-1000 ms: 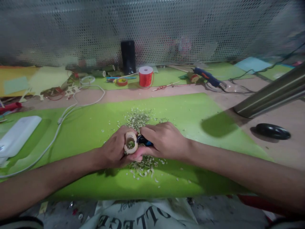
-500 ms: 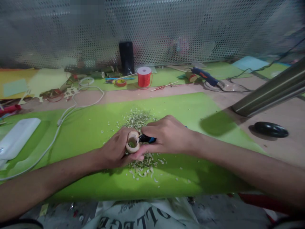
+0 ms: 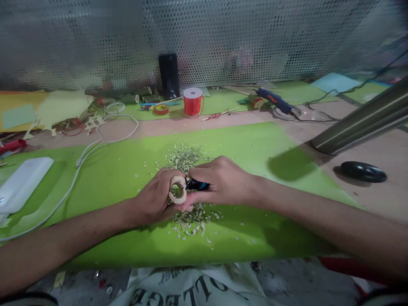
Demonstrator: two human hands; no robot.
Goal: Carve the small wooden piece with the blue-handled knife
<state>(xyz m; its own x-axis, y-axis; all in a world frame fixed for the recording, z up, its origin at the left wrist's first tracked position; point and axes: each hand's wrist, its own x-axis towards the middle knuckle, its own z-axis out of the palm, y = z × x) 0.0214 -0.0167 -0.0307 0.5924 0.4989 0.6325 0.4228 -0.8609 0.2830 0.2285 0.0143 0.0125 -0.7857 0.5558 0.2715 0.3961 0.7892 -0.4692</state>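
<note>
My left hand (image 3: 156, 193) is closed around a short bamboo tube (image 3: 182, 199), its pale, thick-walled open end turned up toward me. Through the hole some green shows. My right hand (image 3: 223, 182) grips a carving tool with a black and blue handle (image 3: 196, 184). The tool's working tip meets the tube's right side, where a notch shows in the rim; the blade itself is mostly hidden. Fingers of my right hand also touch the tube's lower right. Beneath both hands, pale shavings (image 3: 186, 157) lie piled on a green mat (image 3: 248, 144).
Behind stand a red thread spool (image 3: 192, 104) and a dark phone (image 3: 168, 76) leaning on a perforated metal panel. A blue glue gun (image 3: 274, 100) lies back right. A metal post (image 3: 357, 119) and black mouse-like object (image 3: 363, 171) are right; a white power bank (image 3: 27, 182) with cable is left.
The tube's open end has tipped slightly, showing more of the notch and the hole. Both hands stay almost in place, and the view has shifted a little.
</note>
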